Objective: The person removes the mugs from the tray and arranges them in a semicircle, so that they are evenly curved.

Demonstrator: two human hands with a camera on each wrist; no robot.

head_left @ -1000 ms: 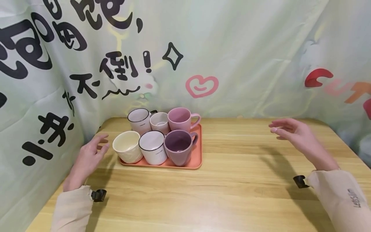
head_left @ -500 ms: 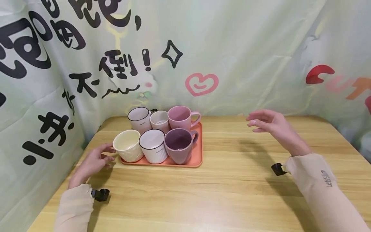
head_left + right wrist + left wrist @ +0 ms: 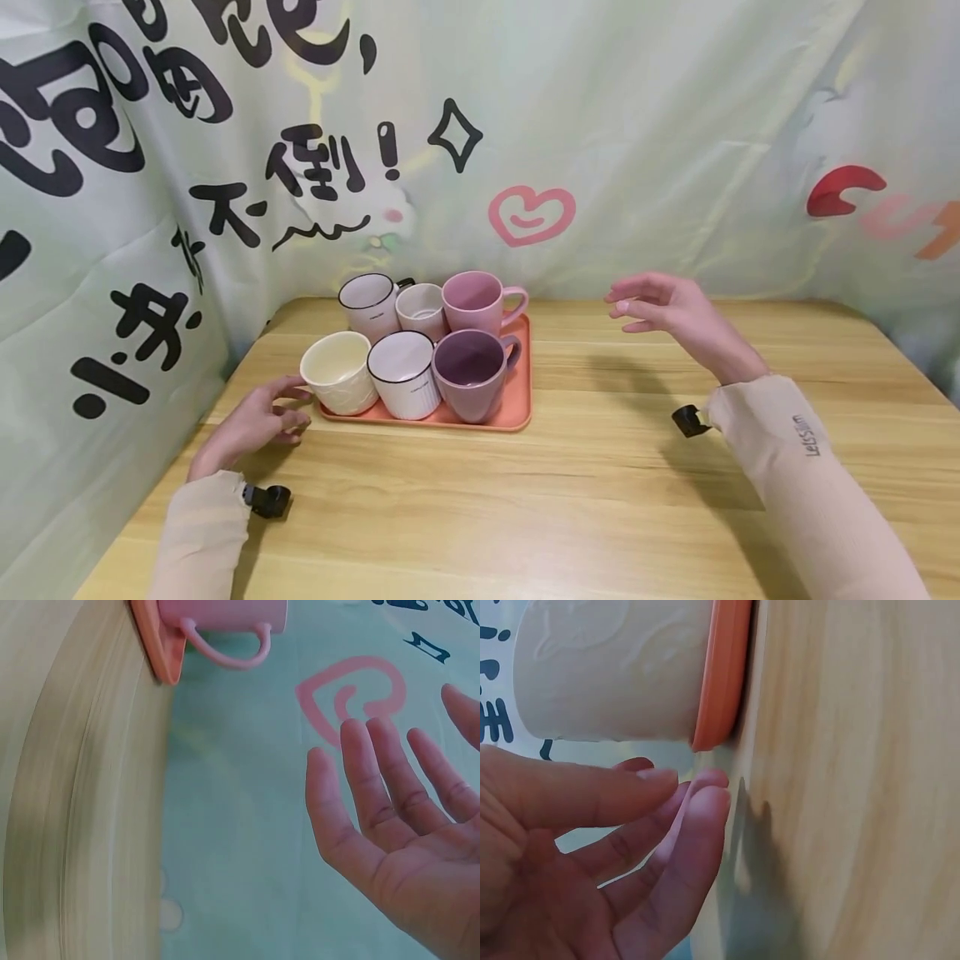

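An orange tray (image 3: pixel 517 414) on the wooden table (image 3: pixel 600 483) carries several mugs: a cream one (image 3: pixel 337 383) at the front left, a white ribbed one (image 3: pixel 403 375), a purple one (image 3: pixel 471 373), and a pink one (image 3: pixel 474 302) at the back right. My left hand (image 3: pixel 262 417) lies low by the tray's front left corner (image 3: pixel 720 712), fingers straight, close to the cream mug (image 3: pixel 607 667) without gripping anything. My right hand (image 3: pixel 660 304) hovers open above the table, to the right of the pink mug (image 3: pixel 225 615).
A pale green printed cloth (image 3: pixel 637 142) walls in the table at the back and left. Two more mugs (image 3: pixel 369 302) stand in the tray's back row. Bare tabletop stretches right of the tray and toward the front edge.
My right hand has swept left toward the tray. My left hand has dropped down and moved right to the tray's front left corner.
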